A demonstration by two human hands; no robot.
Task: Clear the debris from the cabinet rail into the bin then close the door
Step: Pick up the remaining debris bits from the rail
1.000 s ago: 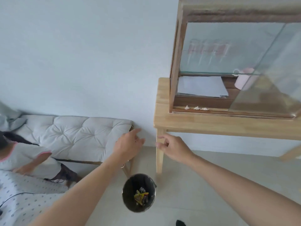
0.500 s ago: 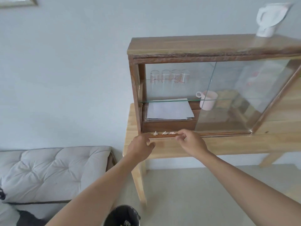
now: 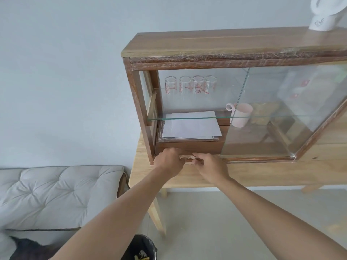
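- Pale debris [image 3: 186, 157] is seen on the cabinet rail [image 3: 244, 158], between 2 hands.
- Left hand [image 3: 170, 161] and right hand [image 3: 211, 167] are curled there; whether anything is gripped cannot be told.
- The glass door [image 3: 281, 113] is slid right; the bin [image 3: 139, 249] stands on the floor below.

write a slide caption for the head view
Both hands, left and right, pick pale debris from the cabinet rail, glass door open, bin below.

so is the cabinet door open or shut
Open. The glass door is slid to the right, leaving the left half of the cabinet uncovered, with the paper showing directly.
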